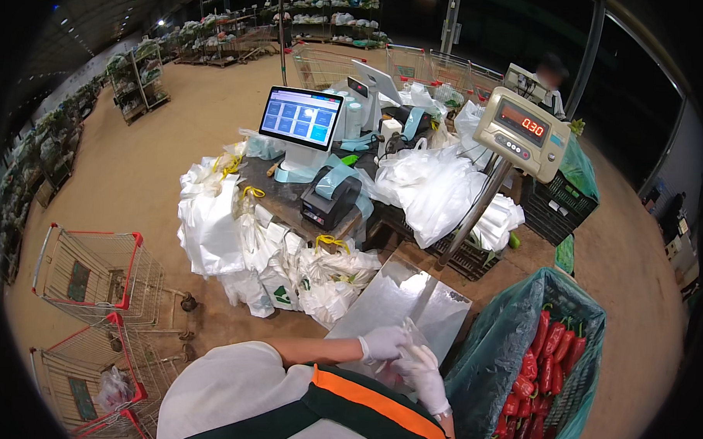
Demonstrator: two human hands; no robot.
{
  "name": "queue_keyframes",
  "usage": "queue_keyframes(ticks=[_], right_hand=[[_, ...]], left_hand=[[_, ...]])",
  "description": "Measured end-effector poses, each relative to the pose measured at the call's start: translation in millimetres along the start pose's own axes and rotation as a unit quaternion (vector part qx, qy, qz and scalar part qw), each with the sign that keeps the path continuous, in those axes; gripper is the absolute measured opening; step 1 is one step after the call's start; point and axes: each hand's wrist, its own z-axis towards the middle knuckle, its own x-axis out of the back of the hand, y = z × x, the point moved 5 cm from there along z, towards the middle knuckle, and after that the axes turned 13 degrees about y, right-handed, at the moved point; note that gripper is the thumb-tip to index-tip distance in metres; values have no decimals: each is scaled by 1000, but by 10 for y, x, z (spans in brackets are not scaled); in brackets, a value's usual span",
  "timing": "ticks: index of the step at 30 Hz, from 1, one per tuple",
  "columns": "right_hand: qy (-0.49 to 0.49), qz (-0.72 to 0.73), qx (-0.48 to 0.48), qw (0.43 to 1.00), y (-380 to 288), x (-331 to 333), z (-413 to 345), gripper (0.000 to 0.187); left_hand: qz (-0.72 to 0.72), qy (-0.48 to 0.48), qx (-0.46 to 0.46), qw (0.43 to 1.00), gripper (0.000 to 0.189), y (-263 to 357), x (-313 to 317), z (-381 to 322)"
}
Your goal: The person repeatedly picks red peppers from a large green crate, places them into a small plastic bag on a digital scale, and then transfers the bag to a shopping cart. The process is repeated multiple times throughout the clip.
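My left hand (384, 344) and my right hand (426, 377), both in white gloves, meet close to my body at the near end of a metal scale platform (392, 296). Between them is a clear plastic bag (415, 333), its gathered top sticking up from the fingers. Something reddish shows faintly below the hands, mostly hidden by them. Long red peppers (547, 365) lie in a crate lined with green plastic film (492, 335), to the right of my right hand. The lit scale display (522, 127) stands on a post beyond the platform.
A touchscreen terminal (301, 118) and a black label printer (331, 197) stand on the table. White plastic bags (212, 226) hang from its edge; more white bags (428, 187) are heaped behind the platform. Shopping carts (94, 274) stand left. A person (551, 81) is at the back right.
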Motion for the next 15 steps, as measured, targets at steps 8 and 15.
queue_keyframes(ticks=[8,15], right_hand=[[111,-302,109,941,12,-32,242,16],[8,69,-57,996,184,-72,538,13]], left_hand=[[-486,-135,392,769,21,-56,5,-217],[-153,-21,101,983,42,-62,66,-70]])
